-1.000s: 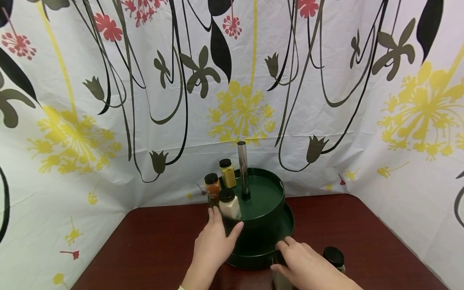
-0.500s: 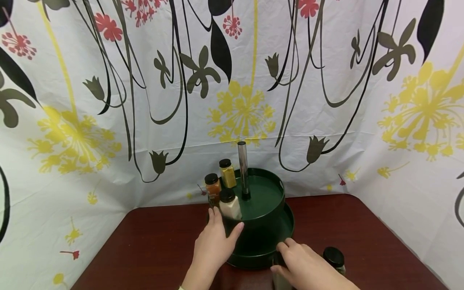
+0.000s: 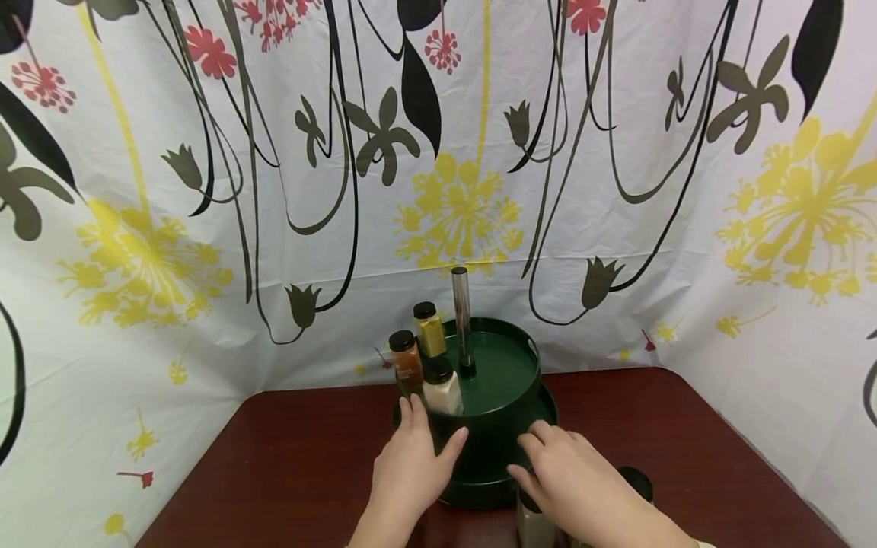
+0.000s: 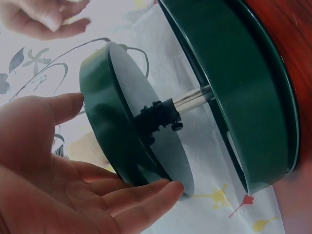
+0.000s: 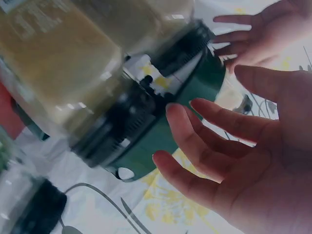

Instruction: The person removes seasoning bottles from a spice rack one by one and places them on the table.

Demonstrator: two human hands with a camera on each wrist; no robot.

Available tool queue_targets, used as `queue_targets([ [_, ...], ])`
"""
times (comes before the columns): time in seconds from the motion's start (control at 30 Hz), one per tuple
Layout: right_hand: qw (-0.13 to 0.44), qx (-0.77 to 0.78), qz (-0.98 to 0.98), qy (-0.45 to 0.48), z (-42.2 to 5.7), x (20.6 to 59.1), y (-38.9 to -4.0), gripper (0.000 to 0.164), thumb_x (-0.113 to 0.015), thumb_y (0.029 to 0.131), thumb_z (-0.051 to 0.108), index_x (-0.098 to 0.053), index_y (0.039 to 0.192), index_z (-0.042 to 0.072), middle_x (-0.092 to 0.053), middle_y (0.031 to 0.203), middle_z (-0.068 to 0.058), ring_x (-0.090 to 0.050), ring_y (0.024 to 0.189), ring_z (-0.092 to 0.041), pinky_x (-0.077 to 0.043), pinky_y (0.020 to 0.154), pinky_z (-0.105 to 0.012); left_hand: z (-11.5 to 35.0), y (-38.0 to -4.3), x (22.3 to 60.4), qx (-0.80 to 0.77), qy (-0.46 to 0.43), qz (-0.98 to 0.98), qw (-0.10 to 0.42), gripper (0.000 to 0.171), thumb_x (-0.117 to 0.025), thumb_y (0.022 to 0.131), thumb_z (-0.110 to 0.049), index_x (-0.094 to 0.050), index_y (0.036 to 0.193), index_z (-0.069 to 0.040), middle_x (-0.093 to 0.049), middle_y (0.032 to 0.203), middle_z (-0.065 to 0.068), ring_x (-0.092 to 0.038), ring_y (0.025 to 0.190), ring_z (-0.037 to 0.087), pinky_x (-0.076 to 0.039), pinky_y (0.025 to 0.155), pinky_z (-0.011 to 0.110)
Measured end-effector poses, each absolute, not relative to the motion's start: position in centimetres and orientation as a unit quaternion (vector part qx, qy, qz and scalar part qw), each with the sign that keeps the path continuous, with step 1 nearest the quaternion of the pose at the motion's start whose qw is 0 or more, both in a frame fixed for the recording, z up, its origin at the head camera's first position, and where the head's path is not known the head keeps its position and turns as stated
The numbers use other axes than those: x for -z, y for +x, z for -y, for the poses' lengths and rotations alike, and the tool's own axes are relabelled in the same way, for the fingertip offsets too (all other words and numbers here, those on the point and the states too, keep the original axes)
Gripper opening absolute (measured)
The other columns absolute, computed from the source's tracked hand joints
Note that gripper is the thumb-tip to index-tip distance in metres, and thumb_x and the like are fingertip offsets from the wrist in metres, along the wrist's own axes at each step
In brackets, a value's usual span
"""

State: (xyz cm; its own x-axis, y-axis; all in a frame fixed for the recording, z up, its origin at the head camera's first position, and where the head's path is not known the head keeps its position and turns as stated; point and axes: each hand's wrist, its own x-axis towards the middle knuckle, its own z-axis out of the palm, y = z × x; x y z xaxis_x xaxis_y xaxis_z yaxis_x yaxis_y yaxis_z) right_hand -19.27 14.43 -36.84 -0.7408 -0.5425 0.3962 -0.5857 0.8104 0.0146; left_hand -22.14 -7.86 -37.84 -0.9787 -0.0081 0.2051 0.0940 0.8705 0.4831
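A green two-tier turntable [image 3: 488, 396] stands on the table, its upper tray carried on a metal pole. My left hand [image 3: 409, 466] lies along the upper tray's near left side, fingers straight and thumb spread; in the left wrist view the fingertips are at the tray's wall. Just behind them stand a jar of white powder [image 3: 442, 390], an orange spice jar [image 3: 406, 358] and a yellow spice jar [image 3: 429, 329]. My right hand [image 3: 575, 479] hovers over a black-lidded jar [image 3: 536, 525], fingers loosely bent around nothing. The right wrist view shows a gap between hand and tan-filled jar [image 5: 53, 63].
Another black-lidded jar [image 3: 637, 482] stands at the right, partly behind my right hand. A jar with green contents [image 5: 17, 180] shows in the right wrist view. The dark red table [image 3: 294, 457] backs onto a floral curtain [image 3: 274, 251].
My right hand has let go of the jar by the turntable and risen. My left hand has shifted slightly right, and the upper tray has turned a little, its near jars moving right.
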Motion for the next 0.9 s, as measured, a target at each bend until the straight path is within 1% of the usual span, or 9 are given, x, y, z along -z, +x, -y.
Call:
queue_targets([
  [0.1, 0.23, -0.057, 0.926, 0.293, -14.1, 36.3, -19.2, 0.033, -0.067, 0.089, 0.035, -0.068, 0.105, 0.006, -0.057, 0.098, -0.001, -0.055, 0.08, -0.012, -0.053, 0.064, -0.032, 7.6, -21.8, 37.8, 0.261, -0.027, 0.96, 0.096, 0.103, -0.052, 0.083, -0.072, -0.027, 0.151, 0.002, -0.026, 0.152, 0.026, -0.067, 0.081, 0.03, -0.047, 0.043, 0.036],
  [0.17, 0.25, -0.057, 0.923, 0.286, -13.9, 36.0, -19.2, 0.034, -0.068, 0.089, 0.035, -0.067, 0.107, 0.007, -0.056, 0.103, -0.003, -0.053, 0.085, -0.014, -0.051, 0.064, -0.032, 7.4, -21.5, 37.7, 0.269, -0.032, 0.958, 0.089, 0.103, -0.052, 0.084, -0.072, -0.025, 0.151, 0.002, -0.024, 0.152, 0.027, -0.066, 0.076, 0.03, -0.045, 0.041, 0.034],
  [0.3, 0.26, -0.051, 0.923, 0.278, -13.4, 35.4, -19.3, 0.038, -0.067, 0.09, 0.035, -0.064, 0.115, 0.007, -0.055, 0.119, -0.008, -0.054, 0.1, -0.02, -0.052, 0.072, -0.038, 6.9, -20.8, 37.5, 0.287, -0.045, 0.954, 0.072, 0.103, -0.053, 0.084, -0.071, -0.024, 0.151, 0.002, -0.021, 0.152, 0.03, -0.065, 0.074, 0.032, -0.046, 0.042, 0.037],
  [0.37, 0.253, -0.048, 0.926, 0.276, -13.2, 35.2, -19.4, 0.041, -0.066, 0.091, 0.035, -0.063, 0.12, 0.007, -0.053, 0.127, -0.01, -0.054, 0.109, -0.024, -0.052, 0.08, -0.044, 6.6, -20.5, 37.4, 0.289, -0.049, 0.954, 0.068, 0.104, -0.053, 0.084, -0.072, -0.025, 0.151, 0.002, -0.021, 0.152, 0.031, -0.066, 0.078, 0.034, -0.049, 0.045, 0.04],
  [0.43, 0.242, -0.045, 0.929, 0.276, -12.9, 35.0, -19.5, 0.042, -0.065, 0.091, 0.034, -0.062, 0.122, 0.005, -0.053, 0.132, -0.012, -0.053, 0.116, -0.026, -0.05, 0.086, -0.049, 6.3, -20.1, 37.3, 0.292, -0.05, 0.953, 0.064, 0.105, -0.053, 0.083, -0.072, -0.025, 0.151, 0.002, -0.021, 0.151, 0.032, -0.065, 0.083, 0.037, -0.052, 0.05, 0.044],
  [0.5, 0.23, -0.045, 0.931, 0.279, -12.7, 34.8, -19.6, 0.042, -0.065, 0.092, 0.032, -0.062, 0.123, 0.004, -0.053, 0.134, -0.013, -0.051, 0.12, -0.026, -0.047, 0.091, -0.052, 6.0, -19.8, 37.3, 0.294, -0.052, 0.953, 0.056, 0.105, -0.053, 0.082, -0.073, -0.026, 0.151, 0.002, -0.021, 0.152, 0.031, -0.064, 0.09, 0.039, -0.054, 0.056, 0.049],
  [0.6, 0.22, -0.041, 0.934, 0.28, -12.6, 34.7, -19.7, 0.042, -0.065, 0.092, 0.031, -0.063, 0.123, 0.003, -0.055, 0.133, -0.013, -0.05, 0.122, -0.026, -0.044, 0.095, -0.056, 5.5, -19.3, 37.3, 0.301, -0.06, 0.951, 0.039, 0.108, -0.051, 0.081, -0.076, -0.025, 0.151, 0.002, -0.019, 0.152, 0.032, -0.063, 0.094, 0.04, -0.054, 0.062, 0.054],
  [0.73, 0.197, -0.033, 0.941, 0.273, -12.6, 34.6, -19.9, 0.043, -0.065, 0.091, 0.029, -0.063, 0.123, 0.001, -0.056, 0.132, -0.014, -0.049, 0.124, -0.026, -0.04, 0.098, -0.058, 5.0, -18.9, 37.2, 0.308, -0.079, 0.948, 0.019, 0.111, -0.048, 0.08, -0.078, -0.023, 0.152, 0.003, -0.015, 0.152, 0.034, -0.064, 0.094, 0.04, -0.054, 0.063, 0.054],
  [0.9, 0.147, -0.028, 0.953, 0.262, -13.0, 34.4, -20.4, 0.047, -0.066, 0.09, 0.028, -0.061, 0.125, -0.003, -0.052, 0.135, -0.02, -0.045, 0.127, -0.033, -0.035, 0.1, -0.062, 4.9, -18.5, 37.0, 0.318, -0.102, 0.943, -0.007, 0.109, -0.049, 0.081, -0.077, -0.023, 0.152, 0.002, -0.015, 0.152, 0.033, -0.064, 0.094, 0.039, -0.054, 0.063, 0.054],
])
